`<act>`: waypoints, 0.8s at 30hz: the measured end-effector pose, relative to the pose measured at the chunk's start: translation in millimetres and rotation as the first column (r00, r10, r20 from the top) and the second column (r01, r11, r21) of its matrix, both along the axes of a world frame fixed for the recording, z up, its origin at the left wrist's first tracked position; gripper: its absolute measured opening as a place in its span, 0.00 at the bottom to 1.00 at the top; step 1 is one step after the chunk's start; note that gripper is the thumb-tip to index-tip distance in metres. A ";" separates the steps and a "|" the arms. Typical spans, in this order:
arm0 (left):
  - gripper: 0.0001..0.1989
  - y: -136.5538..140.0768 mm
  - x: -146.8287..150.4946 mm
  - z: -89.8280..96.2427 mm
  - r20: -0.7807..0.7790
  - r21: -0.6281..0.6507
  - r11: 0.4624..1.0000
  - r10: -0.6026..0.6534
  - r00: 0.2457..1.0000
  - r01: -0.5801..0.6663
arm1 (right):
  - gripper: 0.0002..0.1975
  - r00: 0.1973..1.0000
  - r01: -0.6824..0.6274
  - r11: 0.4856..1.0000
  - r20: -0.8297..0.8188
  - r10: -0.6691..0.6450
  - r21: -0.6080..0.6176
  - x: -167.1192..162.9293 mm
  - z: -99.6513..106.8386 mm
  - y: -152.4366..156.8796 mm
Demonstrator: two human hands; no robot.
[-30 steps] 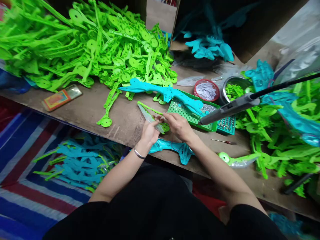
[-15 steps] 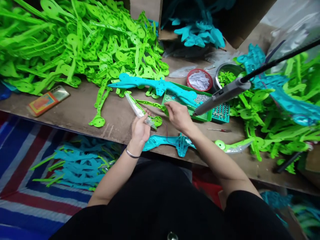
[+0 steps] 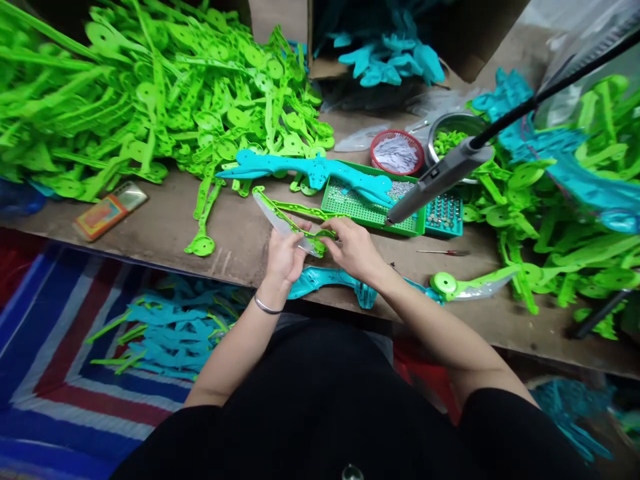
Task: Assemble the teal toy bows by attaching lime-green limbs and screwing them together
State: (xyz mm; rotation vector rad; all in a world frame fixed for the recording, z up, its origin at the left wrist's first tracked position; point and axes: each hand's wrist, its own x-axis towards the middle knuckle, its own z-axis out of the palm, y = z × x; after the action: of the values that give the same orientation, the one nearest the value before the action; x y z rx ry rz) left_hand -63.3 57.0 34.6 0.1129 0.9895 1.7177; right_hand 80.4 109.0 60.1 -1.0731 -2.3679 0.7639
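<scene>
My left hand (image 3: pixel 286 255) is closed round a green plastic arm with a clear, whitish blade (image 3: pixel 274 217) along one side. My right hand (image 3: pixel 354 247) has its fingers pinched at the round end of that arm; a second slim green arm (image 3: pixel 300 209) runs from under these fingers toward the far tip of the first. Whether the right fingers also hold a smaller part is hidden. Just below both hands lies a blue plastic bow-shaped body (image 3: pixel 320 280), partly covered by my right forearm. A green arm with a clear blade (image 3: pixel 475 288) adjoins its right end.
A grey electric screwdriver (image 3: pixel 440 180) hangs over a green tray (image 3: pixel 350 207) of small metal parts. Another blue body (image 3: pixel 280 165) rests across the tray. Green arms (image 3: pixel 200 93) are heaped left. A red basket (image 3: pixel 374 157), a thin screwdriver (image 3: pixel 445 253) and a phone (image 3: pixel 111 210) lie around.
My right hand has come down and left from beside the tray to the round end of the arm in my left hand, bringing the second green arm against it. The view has shifted slightly.
</scene>
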 end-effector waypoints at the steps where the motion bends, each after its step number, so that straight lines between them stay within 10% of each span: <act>1: 0.23 0.3 0.4 -0.6 -0.021 0.017 1.000 0.009 1.000 -0.008 | 0.09 1.000 -0.006 0.999 0.007 0.006 0.048 -5.5 -1.9 -0.7; 24: 0.16 -2.8 0.6 2.9 -0.066 0.036 0.999 -0.015 0.998 0.017 | 0.07 0.932 -0.348 0.937 0.118 0.343 0.027 -75.3 47.2 62.6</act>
State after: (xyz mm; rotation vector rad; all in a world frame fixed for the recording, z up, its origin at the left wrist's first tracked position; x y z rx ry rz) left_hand -62.7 54.2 37.5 0.2021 1.0028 1.7275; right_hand 5.1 171.6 107.3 -0.7004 -2.6976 0.7772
